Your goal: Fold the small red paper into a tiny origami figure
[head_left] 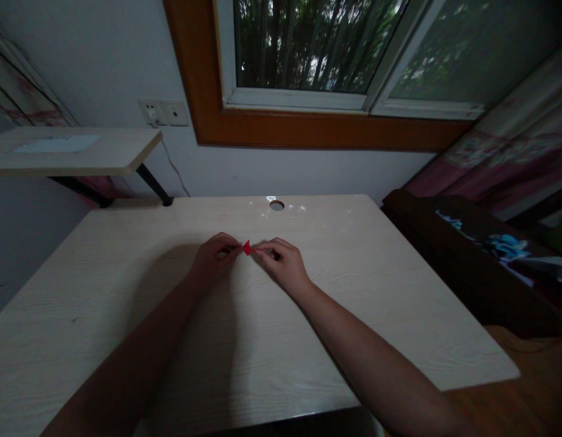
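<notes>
Two hands (212,255) (284,258), pale desk (367,267) — window (303,54) beyond

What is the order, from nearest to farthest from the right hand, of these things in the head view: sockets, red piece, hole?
1. Red piece: at the right hand's fingertips, on its left side.
2. Hole: beyond the hand.
3. Sockets: farther back, left.
</notes>
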A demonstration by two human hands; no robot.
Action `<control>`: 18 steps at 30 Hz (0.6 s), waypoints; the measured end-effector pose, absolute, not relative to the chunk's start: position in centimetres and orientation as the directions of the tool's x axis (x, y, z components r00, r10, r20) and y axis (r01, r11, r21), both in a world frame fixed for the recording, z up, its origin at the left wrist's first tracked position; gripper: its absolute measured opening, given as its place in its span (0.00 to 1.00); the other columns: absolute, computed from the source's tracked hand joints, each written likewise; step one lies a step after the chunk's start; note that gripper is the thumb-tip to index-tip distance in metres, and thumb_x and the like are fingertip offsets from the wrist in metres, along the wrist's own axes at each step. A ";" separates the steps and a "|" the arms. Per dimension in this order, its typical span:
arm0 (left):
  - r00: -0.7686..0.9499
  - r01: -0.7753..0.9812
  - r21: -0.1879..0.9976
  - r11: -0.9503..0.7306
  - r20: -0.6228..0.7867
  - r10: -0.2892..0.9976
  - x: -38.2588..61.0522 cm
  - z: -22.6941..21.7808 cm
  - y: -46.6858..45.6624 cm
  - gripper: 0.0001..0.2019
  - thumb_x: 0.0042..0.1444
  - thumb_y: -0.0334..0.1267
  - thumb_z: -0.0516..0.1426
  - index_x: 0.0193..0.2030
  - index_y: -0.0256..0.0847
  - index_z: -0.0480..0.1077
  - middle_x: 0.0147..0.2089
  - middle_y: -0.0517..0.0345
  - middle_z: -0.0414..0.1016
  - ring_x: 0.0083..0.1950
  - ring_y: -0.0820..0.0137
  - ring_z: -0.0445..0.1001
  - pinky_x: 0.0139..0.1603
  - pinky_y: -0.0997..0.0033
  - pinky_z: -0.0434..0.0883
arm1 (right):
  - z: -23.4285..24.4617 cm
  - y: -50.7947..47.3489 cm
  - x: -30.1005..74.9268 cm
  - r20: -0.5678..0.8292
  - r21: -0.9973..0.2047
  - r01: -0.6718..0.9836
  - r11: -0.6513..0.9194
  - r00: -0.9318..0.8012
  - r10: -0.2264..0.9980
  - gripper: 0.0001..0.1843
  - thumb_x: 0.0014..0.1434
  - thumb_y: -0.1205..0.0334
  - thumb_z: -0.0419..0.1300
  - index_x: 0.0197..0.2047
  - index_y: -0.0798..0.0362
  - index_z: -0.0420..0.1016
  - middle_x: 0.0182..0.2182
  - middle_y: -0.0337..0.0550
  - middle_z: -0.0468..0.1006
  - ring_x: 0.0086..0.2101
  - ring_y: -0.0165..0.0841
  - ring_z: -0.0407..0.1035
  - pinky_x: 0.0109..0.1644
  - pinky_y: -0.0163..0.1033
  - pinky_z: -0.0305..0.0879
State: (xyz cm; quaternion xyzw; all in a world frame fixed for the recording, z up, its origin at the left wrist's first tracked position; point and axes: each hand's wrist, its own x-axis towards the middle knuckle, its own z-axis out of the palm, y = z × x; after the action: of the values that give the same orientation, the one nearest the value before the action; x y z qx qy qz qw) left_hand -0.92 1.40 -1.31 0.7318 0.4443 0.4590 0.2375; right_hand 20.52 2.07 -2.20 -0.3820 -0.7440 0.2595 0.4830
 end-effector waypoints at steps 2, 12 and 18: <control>0.174 0.423 0.759 -0.495 0.468 0.866 -1.0 -1.4 1.4 0.03 0.59 0.36 0.60 0.38 0.40 0.74 0.38 0.56 0.73 0.37 0.73 0.73 0.36 0.77 0.72 | -2.2 2.1 20.6 0.517 -0.759 0.321 0.566 -0.231 0.824 0.04 0.62 0.61 0.65 0.39 0.50 0.82 0.30 0.40 0.77 0.28 0.29 0.67 0.33 0.34 0.63; 0.126 0.378 0.837 -0.396 0.377 0.918 -1.0 -1.8 1.8 0.08 0.58 0.42 0.62 0.40 0.41 0.74 0.40 0.56 0.75 0.39 0.71 0.75 0.40 0.73 0.73 | -2.1 2.0 20.6 0.536 -0.741 0.341 0.578 -0.217 0.816 0.04 0.62 0.62 0.64 0.37 0.50 0.81 0.30 0.40 0.76 0.27 0.30 0.67 0.32 0.34 0.62; 0.047 0.334 0.908 -0.251 0.250 0.967 -1.2 -2.7 2.5 0.14 0.56 0.43 0.62 0.47 0.41 0.71 0.40 0.54 0.77 0.41 0.68 0.77 0.41 0.69 0.75 | -1.9 2.4 21.2 0.548 -0.729 0.465 0.503 -0.045 0.835 0.04 0.61 0.62 0.64 0.36 0.51 0.81 0.30 0.40 0.77 0.28 0.30 0.69 0.34 0.35 0.63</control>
State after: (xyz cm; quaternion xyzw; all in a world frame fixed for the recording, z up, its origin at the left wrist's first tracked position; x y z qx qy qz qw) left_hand -1.20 2.53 -2.72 0.6390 0.5090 0.4663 0.3394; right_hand 21.23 2.37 -1.92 -0.4643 -0.6998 0.1809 0.5119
